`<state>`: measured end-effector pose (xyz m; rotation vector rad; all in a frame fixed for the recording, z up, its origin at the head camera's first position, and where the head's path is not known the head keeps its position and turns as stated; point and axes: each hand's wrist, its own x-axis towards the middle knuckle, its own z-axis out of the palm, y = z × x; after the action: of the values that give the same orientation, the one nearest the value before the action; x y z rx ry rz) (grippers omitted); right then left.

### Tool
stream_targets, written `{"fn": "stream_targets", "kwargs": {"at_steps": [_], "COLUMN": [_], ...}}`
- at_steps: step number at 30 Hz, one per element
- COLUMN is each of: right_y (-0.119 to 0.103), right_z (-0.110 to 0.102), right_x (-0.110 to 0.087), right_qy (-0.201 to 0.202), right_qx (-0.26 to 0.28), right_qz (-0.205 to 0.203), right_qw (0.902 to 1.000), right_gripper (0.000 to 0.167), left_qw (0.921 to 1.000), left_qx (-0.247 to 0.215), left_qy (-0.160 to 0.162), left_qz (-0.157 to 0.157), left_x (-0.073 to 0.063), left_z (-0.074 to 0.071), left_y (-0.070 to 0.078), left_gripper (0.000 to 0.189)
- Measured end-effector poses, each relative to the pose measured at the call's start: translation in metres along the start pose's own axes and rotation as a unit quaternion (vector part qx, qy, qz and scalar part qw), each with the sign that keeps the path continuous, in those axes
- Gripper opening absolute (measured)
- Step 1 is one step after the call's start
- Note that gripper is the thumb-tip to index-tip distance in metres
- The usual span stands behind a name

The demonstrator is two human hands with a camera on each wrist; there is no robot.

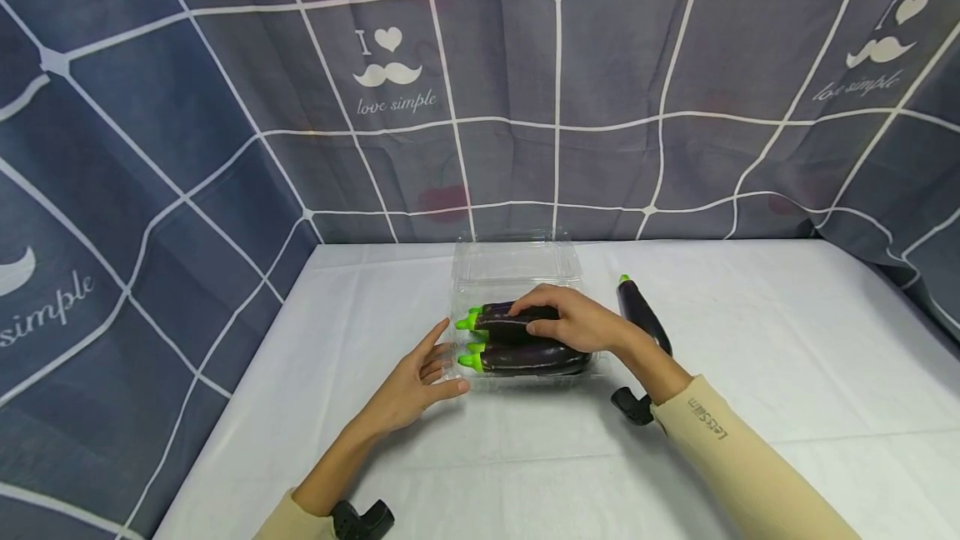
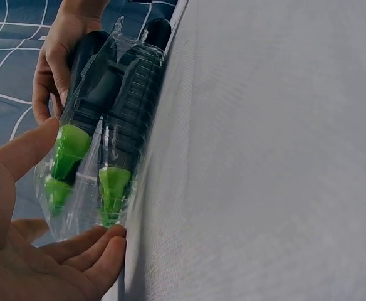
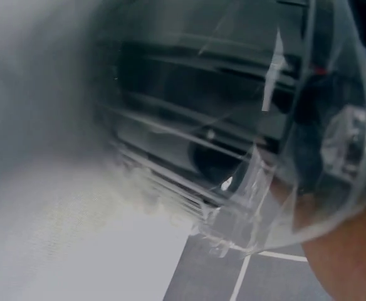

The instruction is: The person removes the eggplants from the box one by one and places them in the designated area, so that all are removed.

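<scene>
A clear plastic clamshell box (image 1: pixel 517 263) lies with its lid folded back and holds several dark eggplants (image 1: pixel 536 360) with bright green stem ends pointing left. My right hand (image 1: pixel 588 322) reaches over the box and grips one of the back eggplants (image 1: pixel 501 322) between thumb and fingers. At the box's left end is my left hand (image 1: pixel 411 386), fingers spread, thumb apart. In the left wrist view its fingertips meet the box's lower edge beside a green stem end (image 2: pixel 113 188). The right wrist view is filled by the clear box wall (image 3: pixel 252 213), with dark eggplant behind it.
Another eggplant (image 1: pixel 643 315) lies on the white tablecloth (image 1: pixel 787 373) to the right of the box, beyond my right forearm. A dark grid-patterned curtain (image 1: pixel 495 90) hangs behind the table and along both sides.
</scene>
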<state>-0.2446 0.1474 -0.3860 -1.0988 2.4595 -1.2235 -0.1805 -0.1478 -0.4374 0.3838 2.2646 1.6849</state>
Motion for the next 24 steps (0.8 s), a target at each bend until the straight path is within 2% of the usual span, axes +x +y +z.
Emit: {"fn": "stream_targets", "kwargs": {"at_steps": [7, 13, 19, 24], "right_y": [0.0025, 0.0034, 0.005, 0.0074], "right_z": [-0.0013, -0.0038, -0.0042, -0.0049], "right_x": [-0.0017, -0.0029, -0.0058, -0.0075], "right_qy": [0.072, 0.077, 0.07, 0.104], "right_qx": [-0.018, -0.021, 0.001, 0.007], "right_qz": [0.0, 0.005, 0.014, 0.023], "right_qw": [0.9972, 0.9968, 0.9974, 0.9943], "right_gripper": [0.032, 0.036, 0.038, 0.037], "left_qw": [1.0, 1.0, 1.0, 1.0], "left_qx": [-0.004, -0.001, -0.002, -0.001], "left_qy": [0.004, 0.006, 0.007, 0.005], "left_qz": [0.0, 0.002, -0.002, -0.002], "left_x": [0.0001, -0.0005, -0.0013, -0.0011], "left_z": [0.0, 0.0, 0.0003, 0.0003], "left_y": [0.0014, 0.0017, 0.003, 0.0025], "left_gripper": [0.096, 0.096, 0.096, 0.097]}}
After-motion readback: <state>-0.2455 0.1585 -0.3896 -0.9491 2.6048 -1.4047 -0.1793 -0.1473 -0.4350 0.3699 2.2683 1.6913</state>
